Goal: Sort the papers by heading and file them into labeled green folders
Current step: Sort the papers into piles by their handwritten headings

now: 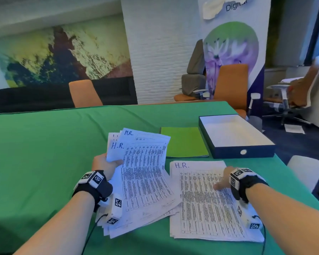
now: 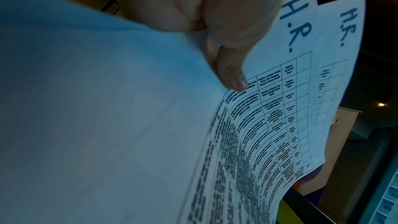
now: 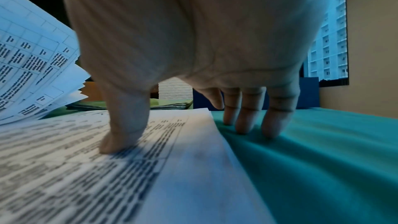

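Observation:
My left hand (image 1: 107,165) holds up a fanned sheaf of printed sheets (image 1: 144,172) by its left edge. Each visible sheet carries "H.R." in blue pen; the thumb (image 2: 233,76) lies over the top sheet (image 2: 286,101). A flat pile headed "H.R." (image 1: 201,199) lies on the green cloth to the right. My right hand (image 1: 222,181) rests on that pile. Its thumb (image 3: 120,135) presses the top page (image 3: 96,176) and its straight fingers (image 3: 243,122) touch the cloth beside the pile's right edge. Light green folders (image 1: 184,142) lie stacked beyond the papers.
A dark shallow box (image 1: 245,151) with a white inside stands at the table's far right, beside the folders. The table (image 1: 44,153) is draped in green cloth. Orange chairs (image 1: 84,93) stand behind its far edge, and its right edge is close to my right arm.

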### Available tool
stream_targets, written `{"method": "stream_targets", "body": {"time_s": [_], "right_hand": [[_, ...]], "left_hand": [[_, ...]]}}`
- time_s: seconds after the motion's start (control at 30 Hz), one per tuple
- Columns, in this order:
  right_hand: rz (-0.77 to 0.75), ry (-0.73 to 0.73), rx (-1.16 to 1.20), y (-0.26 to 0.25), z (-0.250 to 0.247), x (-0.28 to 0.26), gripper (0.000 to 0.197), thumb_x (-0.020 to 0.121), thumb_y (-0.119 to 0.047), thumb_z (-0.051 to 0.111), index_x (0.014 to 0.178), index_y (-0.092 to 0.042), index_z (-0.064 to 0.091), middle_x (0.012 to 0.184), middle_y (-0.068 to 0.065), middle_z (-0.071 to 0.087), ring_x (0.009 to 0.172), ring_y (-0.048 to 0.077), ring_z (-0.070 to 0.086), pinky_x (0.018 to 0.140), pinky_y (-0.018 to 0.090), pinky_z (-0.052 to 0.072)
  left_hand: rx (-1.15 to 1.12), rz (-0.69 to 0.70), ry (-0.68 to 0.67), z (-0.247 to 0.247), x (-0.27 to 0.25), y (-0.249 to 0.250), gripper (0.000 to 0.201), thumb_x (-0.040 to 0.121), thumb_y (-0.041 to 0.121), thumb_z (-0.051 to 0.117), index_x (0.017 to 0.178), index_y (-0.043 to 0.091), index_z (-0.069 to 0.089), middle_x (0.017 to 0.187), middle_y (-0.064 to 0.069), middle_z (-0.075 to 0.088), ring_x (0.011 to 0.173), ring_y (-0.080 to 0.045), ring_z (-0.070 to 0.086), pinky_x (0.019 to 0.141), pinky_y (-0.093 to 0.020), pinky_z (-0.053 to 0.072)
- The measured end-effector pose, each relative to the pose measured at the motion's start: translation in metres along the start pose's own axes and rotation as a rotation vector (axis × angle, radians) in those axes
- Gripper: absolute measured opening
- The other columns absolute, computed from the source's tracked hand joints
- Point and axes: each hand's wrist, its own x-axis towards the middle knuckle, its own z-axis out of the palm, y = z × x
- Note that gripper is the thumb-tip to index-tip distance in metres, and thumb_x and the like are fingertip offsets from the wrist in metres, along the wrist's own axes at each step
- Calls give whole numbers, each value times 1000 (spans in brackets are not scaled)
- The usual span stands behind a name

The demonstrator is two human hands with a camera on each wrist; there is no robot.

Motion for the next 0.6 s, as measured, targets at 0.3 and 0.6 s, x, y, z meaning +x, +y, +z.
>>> {"method": "stream_targets", "body": {"time_s": [0.3,0.6], "right_hand": [[-5,69,22,0,1,-8,58,74,-49,73,110,-6,58,92,4,61,82,20,60,69,27,49],[-2,112,191,-4,1,-9,63,79,-15,72,128,-2,35,108,7,58,95,22,59,77,28,47]], "left_hand": [[12,38,15,3,-9,7,29,81,8,70,109,0,66,102,-14,67,82,-26,58,74,-32,43],[4,0,-5,2,-8,-1,33,83,7,68,114,1,62,108,-15,66,84,-28,58,73,-33,44]]}}
